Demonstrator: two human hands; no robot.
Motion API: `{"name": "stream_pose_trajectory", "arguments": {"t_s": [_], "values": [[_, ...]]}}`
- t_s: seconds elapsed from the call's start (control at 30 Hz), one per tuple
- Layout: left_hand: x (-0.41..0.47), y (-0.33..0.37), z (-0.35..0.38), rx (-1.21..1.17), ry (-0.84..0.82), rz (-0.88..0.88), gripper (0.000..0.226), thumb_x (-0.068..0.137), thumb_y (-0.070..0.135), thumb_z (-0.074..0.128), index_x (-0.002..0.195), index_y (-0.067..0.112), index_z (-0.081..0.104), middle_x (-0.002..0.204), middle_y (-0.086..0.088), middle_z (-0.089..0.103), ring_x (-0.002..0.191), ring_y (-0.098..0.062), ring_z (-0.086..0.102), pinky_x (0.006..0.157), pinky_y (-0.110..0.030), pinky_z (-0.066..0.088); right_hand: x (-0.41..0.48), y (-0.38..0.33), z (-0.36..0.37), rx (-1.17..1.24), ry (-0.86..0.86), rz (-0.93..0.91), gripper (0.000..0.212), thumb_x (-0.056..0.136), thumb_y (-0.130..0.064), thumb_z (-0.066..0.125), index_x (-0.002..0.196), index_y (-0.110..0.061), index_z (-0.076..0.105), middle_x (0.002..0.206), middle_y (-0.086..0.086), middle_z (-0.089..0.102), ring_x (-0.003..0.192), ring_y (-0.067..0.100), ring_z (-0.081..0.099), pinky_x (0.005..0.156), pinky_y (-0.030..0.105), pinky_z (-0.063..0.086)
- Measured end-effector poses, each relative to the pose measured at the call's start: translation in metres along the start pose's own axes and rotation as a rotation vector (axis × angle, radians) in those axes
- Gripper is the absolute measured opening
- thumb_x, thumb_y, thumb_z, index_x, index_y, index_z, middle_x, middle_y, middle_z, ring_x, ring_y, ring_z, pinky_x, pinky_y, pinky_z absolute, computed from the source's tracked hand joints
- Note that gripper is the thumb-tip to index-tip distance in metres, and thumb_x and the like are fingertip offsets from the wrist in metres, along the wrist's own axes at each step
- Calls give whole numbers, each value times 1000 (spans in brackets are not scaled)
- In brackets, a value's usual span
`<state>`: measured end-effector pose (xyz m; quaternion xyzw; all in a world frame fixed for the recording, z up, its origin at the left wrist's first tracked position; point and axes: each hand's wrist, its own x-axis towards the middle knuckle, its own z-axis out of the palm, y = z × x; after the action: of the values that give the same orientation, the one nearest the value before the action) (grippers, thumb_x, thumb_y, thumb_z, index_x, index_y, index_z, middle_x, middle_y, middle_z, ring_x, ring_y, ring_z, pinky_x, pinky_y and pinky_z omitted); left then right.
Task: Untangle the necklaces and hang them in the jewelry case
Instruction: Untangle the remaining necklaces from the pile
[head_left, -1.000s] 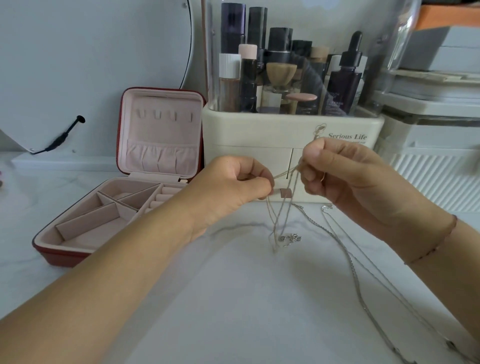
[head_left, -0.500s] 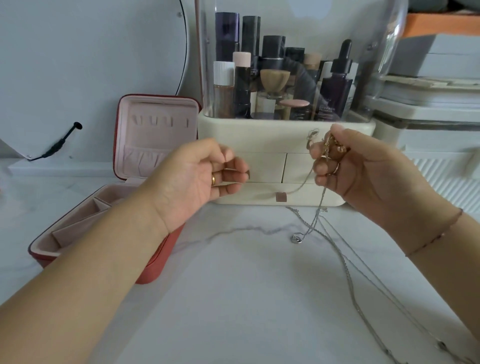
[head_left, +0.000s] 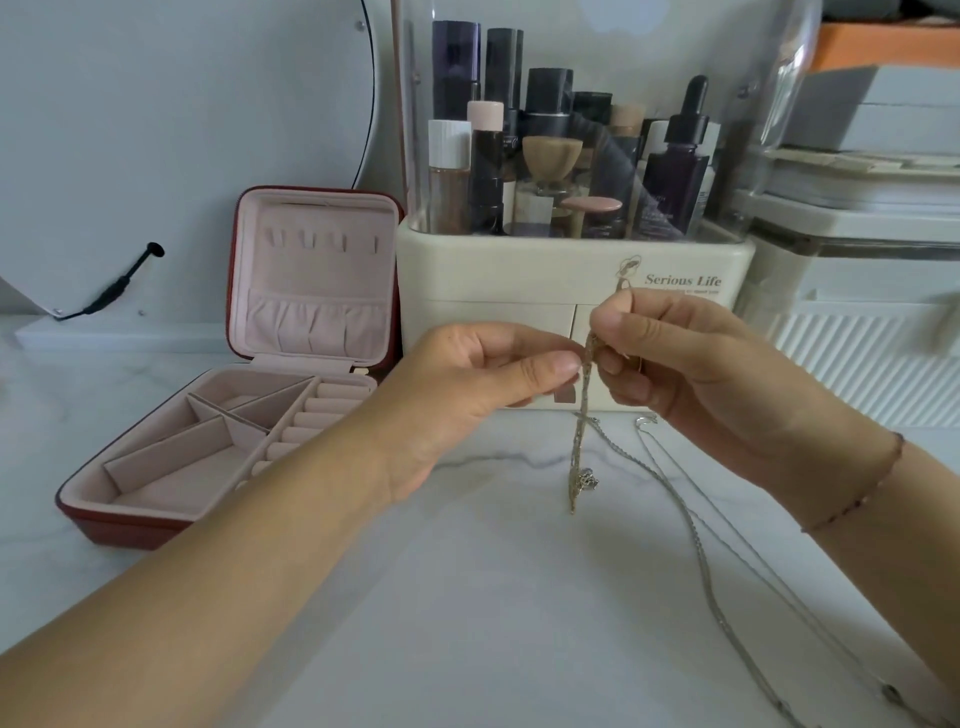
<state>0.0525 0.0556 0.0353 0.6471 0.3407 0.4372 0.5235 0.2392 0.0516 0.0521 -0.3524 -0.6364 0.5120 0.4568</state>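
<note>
A white marble surface (head_left: 467, 623) fills the near part of the room. At its back stands a cream organizer (head_left: 493, 280) packed with bottles and brushes under a clear cover. A round mirror (head_left: 156, 130) leans well to the left of the organizer. Pale storage boxes (head_left: 857, 249) stack up just to its right.

A red case (head_left: 130, 525) lies open just left of the organizer. Its lid stands upright close beside the organizer's left wall and shows a row of small hooks and a gathered pocket in pink lining. Its tray of dividers and ring rolls reaches forward from there.

Both hands are raised in front of the organizer's drawers. The left hand (head_left: 467, 395) has its grip pressed thumb to forefinger on a bunched gold chain (head_left: 579, 447). The right hand (head_left: 691, 374) pinches the same chain just above, its other fingers curled in. The chain hangs straight down from the two grips, in front of the organizer's lower edge. Whether its low end touches the surface I cannot tell.

Two silver chains (head_left: 701, 561) lie on the surface. They start near the organizer's foot under the right hand and run forward and to the right. A small silver charm (head_left: 587, 478) sits low on the gold chain. A thin bracelet (head_left: 857, 499) circles the right wrist.
</note>
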Motion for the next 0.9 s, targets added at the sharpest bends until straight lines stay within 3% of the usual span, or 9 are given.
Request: {"name": "stream_pose_trajectory", "arguments": {"t_s": [0.13, 0.23, 0.43, 0.57, 0.9], "values": [[0, 0, 2, -29, 3, 12, 28, 66, 25, 69, 91, 12, 74, 84, 1, 74, 80, -3, 66, 74, -12, 47, 0, 3, 6, 13, -22, 23, 16, 78, -26, 66, 70, -14, 59, 62, -3, 50, 52, 9, 38, 51, 14, 38], [0, 1, 2, 7, 17, 14, 32, 67, 26, 69, 94, 9, 74, 91, -5, 75, 82, -3, 66, 79, -14, 49, 0, 3, 7, 18, -27, 30, 18, 78, -27, 66, 69, -14, 57, 62, -3, 50, 51, 8, 39, 51, 14, 38], [-1, 0, 1, 140, 68, 18, 11, 86, 6, 64, 91, 10, 73, 91, -5, 75, 88, -11, 68, 87, -19, 51, 1, 6, 7, -2, -43, 50, 20, 75, -29, 71, 66, -15, 60, 60, -3, 54, 51, 8, 38, 49, 15, 33], [-2, 1, 2, 160, 108, 25, 17, 85, -1, 64, 84, 14, 72, 75, 4, 74, 75, -5, 68, 77, -13, 52, 2, 8, 8, -15, -38, 67, 18, 75, -27, 69, 68, -14, 59, 62, 0, 50, 52, 9, 36, 49, 15, 33], [-3, 4, -1, 71, 27, -2, 11, 80, 7, 68, 88, 12, 73, 76, 1, 72, 75, -5, 65, 74, -15, 49, 1, 6, 7, 25, -10, 60, 22, 78, -23, 73, 69, -12, 57, 62, 0, 48, 51, 8, 40, 50, 15, 36]]}}
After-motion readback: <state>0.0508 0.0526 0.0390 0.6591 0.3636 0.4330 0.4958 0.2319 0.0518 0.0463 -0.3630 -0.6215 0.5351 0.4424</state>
